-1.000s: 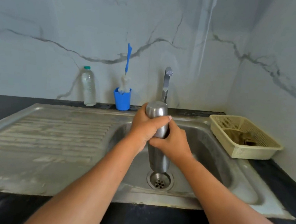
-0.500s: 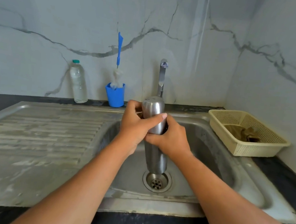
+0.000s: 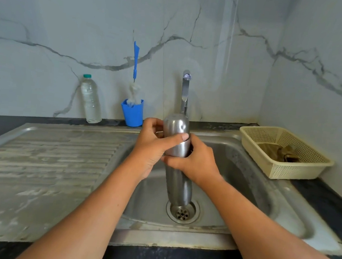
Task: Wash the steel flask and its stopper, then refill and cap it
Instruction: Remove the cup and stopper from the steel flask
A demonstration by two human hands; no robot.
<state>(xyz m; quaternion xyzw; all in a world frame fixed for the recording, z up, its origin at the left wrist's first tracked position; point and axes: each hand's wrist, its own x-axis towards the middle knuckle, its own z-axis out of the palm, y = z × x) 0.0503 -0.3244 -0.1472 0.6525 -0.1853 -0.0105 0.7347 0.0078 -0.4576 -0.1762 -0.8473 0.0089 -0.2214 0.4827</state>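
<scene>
Head view, from the left: a ribbed draining board (image 3: pixel 46 158) sits in the dark tabletop (image 3: pixel 327 200). Behind it, against the marbled wall, stand a clear plastic bottle (image 3: pixel 91 100) with a green cap and a blue cup (image 3: pixel 132 114) holding a blue-handled brush (image 3: pixel 135 62) with white bristles.

Over the sink (image 3: pixel 245 179), the left hand (image 3: pixel 153 146) wraps round the rounded top of the flask (image 3: pixel 176 127), with its thumb laid across the front. The flask is brushed steel, tall and slim, faintly smudged. It is held nearly upright in front of the tap (image 3: pixel 185 93), and its base hangs just above the drain (image 3: pixel 182 211). A thin dark band shows where the top section meets the body.

The right hand (image 3: pixel 198 164) grips the body just below the left, and the two hands touch. The fingers of the right hand curl behind the steel, out of sight.

On the right, a cream plastic basket (image 3: pixel 284 170) rests at the sink's edge, with a brownish cloth (image 3: pixel 279 153) lying inside.
</scene>
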